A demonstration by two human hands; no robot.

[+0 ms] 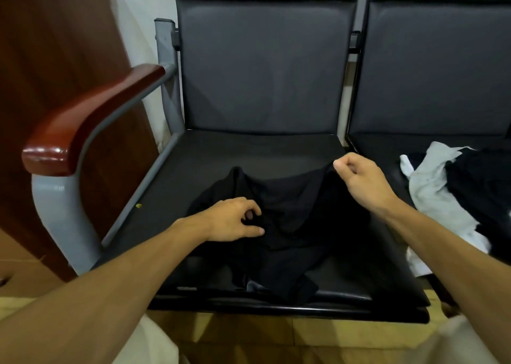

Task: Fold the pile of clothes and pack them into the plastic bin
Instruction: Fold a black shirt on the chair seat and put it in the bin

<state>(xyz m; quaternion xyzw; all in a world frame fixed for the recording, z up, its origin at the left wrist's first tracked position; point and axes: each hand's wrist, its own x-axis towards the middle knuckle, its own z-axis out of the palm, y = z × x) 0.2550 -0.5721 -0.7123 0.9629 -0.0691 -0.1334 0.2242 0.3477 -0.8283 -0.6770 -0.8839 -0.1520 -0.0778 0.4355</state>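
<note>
A black garment (287,225) lies crumpled on the black seat (210,164) of the left chair. My right hand (359,178) pinches its far right edge and lifts it a little above the seat. My left hand (235,220) rests on the garment's left part, fingers curled and pinching the fabric. On the right seat a pile of clothes (453,195) holds a white piece and black pieces. The plastic bin is out of sight.
A red-brown wooden armrest (91,115) on a grey metal frame stands at the left. A brown wooden panel (55,46) leans behind it. Both chairs have tall dark backrests (262,65). Tan floor shows below the seat's front edge.
</note>
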